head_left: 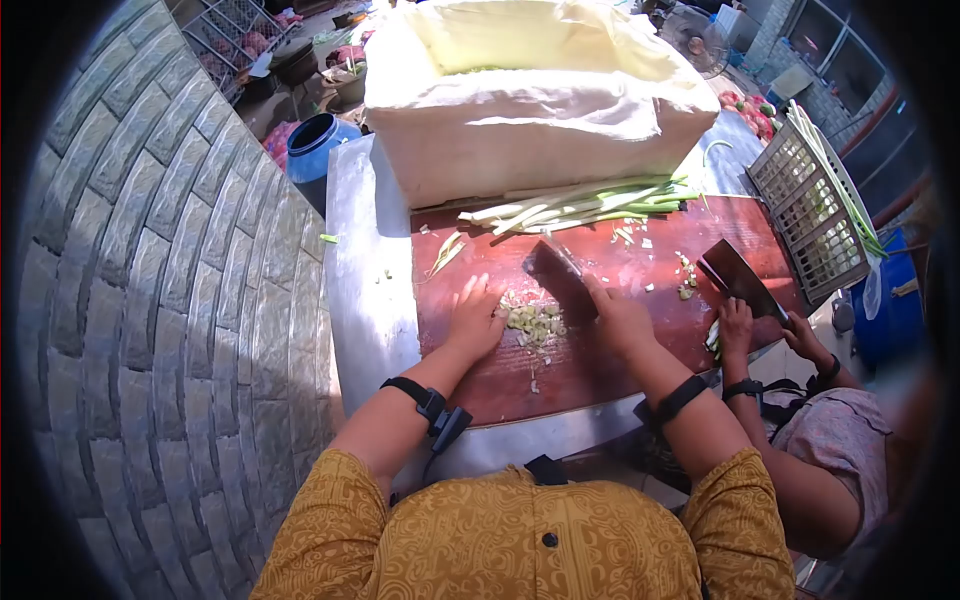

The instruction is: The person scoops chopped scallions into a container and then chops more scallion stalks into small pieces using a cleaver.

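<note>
Chopped stalks (535, 322) lie mid-frame on the red board (590, 375) between your left hand (478, 315), fingers loosely extended and gripping nothing visible, and the cleaver (563, 282) your right hand (620, 318) clasps, mincing apparently underway, another stroke demanding left fingers kept clear.

L hand (478, 318) lies palm-down (R hand (617, 316) curled).

- Right hand (622, 318) grips a cleaver (562, 284) — blade beside chopped pieces (537, 322) on the red board (490, 385).
- Left hand (477, 315) just left of those pieces.
- Long green-and-white stalks (575, 208) near a pale box (530, 155).
- At right — a co-worker's hand (804, 338) on another cleaver (743, 278).
</note>
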### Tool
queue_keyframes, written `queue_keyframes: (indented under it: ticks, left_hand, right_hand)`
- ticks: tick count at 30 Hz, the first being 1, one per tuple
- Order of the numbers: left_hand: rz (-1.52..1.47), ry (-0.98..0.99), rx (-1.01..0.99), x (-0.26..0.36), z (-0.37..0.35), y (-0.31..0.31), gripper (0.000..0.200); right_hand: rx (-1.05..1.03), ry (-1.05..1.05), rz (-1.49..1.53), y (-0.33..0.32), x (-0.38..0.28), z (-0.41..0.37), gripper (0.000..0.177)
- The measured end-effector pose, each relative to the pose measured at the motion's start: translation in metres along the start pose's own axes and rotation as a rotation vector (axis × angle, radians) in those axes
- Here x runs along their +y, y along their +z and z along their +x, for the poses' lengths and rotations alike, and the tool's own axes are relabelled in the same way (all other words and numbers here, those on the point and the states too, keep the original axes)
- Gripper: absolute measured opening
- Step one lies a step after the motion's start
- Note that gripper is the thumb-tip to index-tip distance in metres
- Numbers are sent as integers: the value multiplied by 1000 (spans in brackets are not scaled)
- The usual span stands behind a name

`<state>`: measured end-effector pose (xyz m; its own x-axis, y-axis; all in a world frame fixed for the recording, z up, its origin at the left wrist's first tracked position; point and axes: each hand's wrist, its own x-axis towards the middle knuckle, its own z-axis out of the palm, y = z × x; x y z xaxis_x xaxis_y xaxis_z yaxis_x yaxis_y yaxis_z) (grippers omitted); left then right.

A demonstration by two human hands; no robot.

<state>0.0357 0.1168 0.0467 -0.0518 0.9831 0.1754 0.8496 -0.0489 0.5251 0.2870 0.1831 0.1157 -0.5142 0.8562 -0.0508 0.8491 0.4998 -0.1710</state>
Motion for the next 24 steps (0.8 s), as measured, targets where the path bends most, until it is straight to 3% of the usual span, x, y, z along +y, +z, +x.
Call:
queue_keyframes:
  ticks: [3, 4, 10, 13, 19, 24]
  left_hand:
    - [-58, 10, -99, 13, 2, 15, 47]
    - [-162, 110, -142, 12, 2, 18, 46]
    - [-517, 302, -326, 17, -19, 22, 48]
    - [-381, 333, -261, 19, -31, 0, 54]
    - [104, 76, -429, 29, -66, -46, 99]
    - [138, 11, -398, 44, -53, -33, 105]
  right_hand:
    - [-2, 63, -50, 3, 13, -4, 69]
    - [-37, 83, -78, 2, 13, -7, 69]
    - [-66, -153, -47, 5, -3, -47, 68]
    - [-66, -281, 58, 9, -12, -76, 66]
    - [121, 123, 549, 13, -9, -114, 65]
    - [140, 455, 1101, 34, -19, -139, 65]
